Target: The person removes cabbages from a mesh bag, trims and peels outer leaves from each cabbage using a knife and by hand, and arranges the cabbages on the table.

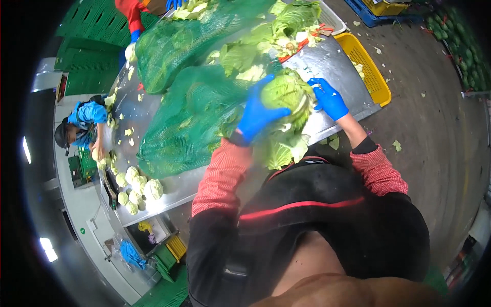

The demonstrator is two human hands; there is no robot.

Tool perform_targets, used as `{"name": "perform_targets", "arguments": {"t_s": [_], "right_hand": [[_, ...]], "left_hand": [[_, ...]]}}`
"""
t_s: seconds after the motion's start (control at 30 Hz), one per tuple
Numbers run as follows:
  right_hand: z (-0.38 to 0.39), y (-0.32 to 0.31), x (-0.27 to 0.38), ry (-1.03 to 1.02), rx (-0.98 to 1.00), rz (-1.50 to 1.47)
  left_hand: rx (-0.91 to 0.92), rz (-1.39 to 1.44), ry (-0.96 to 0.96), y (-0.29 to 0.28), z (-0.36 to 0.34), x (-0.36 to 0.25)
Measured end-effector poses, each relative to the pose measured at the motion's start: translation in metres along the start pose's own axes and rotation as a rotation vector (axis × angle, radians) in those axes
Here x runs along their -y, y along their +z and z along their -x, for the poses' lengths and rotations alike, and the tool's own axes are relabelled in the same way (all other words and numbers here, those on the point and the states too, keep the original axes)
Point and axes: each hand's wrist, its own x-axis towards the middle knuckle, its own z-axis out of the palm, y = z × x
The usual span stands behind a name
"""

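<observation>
My left hand (259, 113), in a blue glove, grips the left side of a green cabbage (289, 94), thumb spread across its front. The cabbage is held over the near edge of the metal table, with loose outer leaves (286, 153) hanging below it. My right hand (330, 99), also blue-gloved, is at the cabbage's right side with its fingers bent in. What those fingers hold, if anything, is too small to make out. Left of the cabbage lie green mesh sacks (199, 112) with cabbages inside. Beyond it sits a heap of cut leaves (286, 30).
A yellow basket (364, 66) adjoins the table's right edge. Several trimmed cabbages (138, 188) lie at the table's left end. A co-worker in blue (88, 120) handles cabbage there; another's red sleeve (132, 15) shows at the far side. Leaf scraps litter the floor (409, 112).
</observation>
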Motion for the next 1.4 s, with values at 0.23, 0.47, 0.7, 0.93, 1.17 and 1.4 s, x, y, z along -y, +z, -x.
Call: {"name": "perform_targets", "arguments": {"t_s": [0.23,0.47,0.7,0.93,1.17,1.4], "right_hand": [[0.007,-0.004,-0.032,0.078,0.077,0.402],[0.003,0.002,-0.001,-0.344,-0.08,0.694],[-0.006,0.022,-0.023,-0.418,-0.057,0.82],[-0.034,0.012,0.001,-0.019,0.258,0.927],[-0.026,0.012,-0.027,-0.011,0.228,0.952],[-0.018,0.017,-0.031,0.17,0.118,0.513]], "left_hand": [[-0.027,-0.083,-0.197,0.013,-0.019,0.024],[-0.113,-0.093,-0.222,0.025,-0.031,0.033],[-0.238,-0.091,-0.293,0.029,-0.029,0.034],[-0.334,-0.238,-0.121,0.036,-0.028,0.047],[-0.259,-0.249,-0.102,0.045,0.0,0.014],[-0.216,0.207,-0.047,0.041,0.036,0.002]]}}
